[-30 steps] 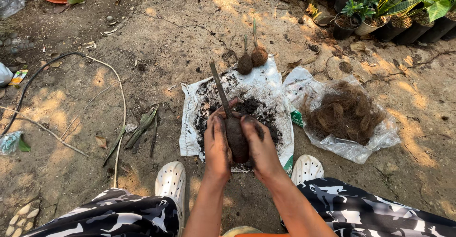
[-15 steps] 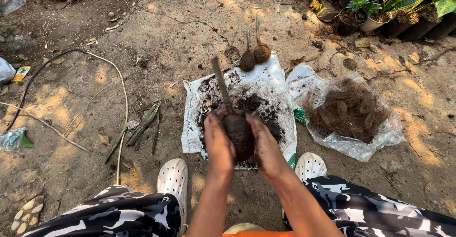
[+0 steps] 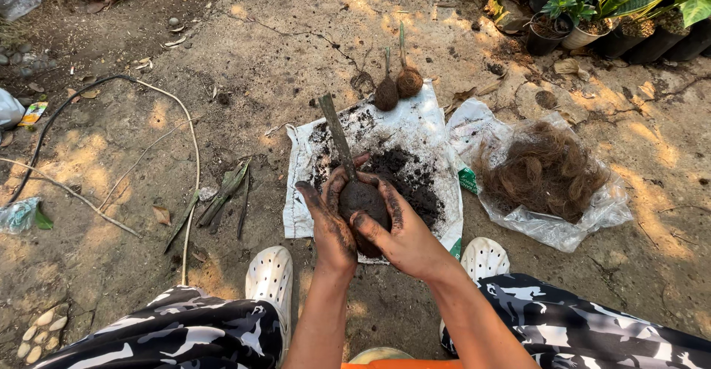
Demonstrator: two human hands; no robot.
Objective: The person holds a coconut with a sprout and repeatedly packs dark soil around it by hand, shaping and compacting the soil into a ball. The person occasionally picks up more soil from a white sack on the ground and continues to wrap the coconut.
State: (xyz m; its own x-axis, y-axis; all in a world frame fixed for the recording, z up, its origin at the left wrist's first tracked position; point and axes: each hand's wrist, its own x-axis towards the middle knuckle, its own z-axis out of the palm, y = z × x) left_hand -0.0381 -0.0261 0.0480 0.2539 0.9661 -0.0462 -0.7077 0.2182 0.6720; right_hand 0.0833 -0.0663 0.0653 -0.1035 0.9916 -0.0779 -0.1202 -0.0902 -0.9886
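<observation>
Your left hand (image 3: pixel 326 225) and right hand (image 3: pixel 404 239) close tightly around the soil ball (image 3: pixel 361 200), leaf (image 3: pixel 337 136) protruding above. Press evenly; keep it over the white sack (image 3: pixel 415 128).

Soil ball (image 3: pixel 363 205): centre of the frame, between the left hand (image 3: pixel 331 225) and the right hand (image 3: pixel 404 234), above the near edge of the sack sheet (image 3: pixel 415 128).
Stem (image 3: pixel 337 138): rises from the soil ball toward the upper left, over the sheet.
Loose soil (image 3: pixel 411 180): on the sheet, right of the ball.
Two wrapped balls (image 3: pixel 398 88): side by side at the sheet's far edge, touching.
Fibre heap (image 3: pixel 544 169): on a plastic sheet (image 3: pixel 548 228), right of the sack sheet.
Shoes (image 3: pixel 270 284): lower frame, either side of the arms, on the ground (image 3: pixel 266 43).
Potted plants (image 3: pixel 592 6): upper right corner.
Hose (image 3: pixel 194 162): left of the sack sheet, on the ground.
</observation>
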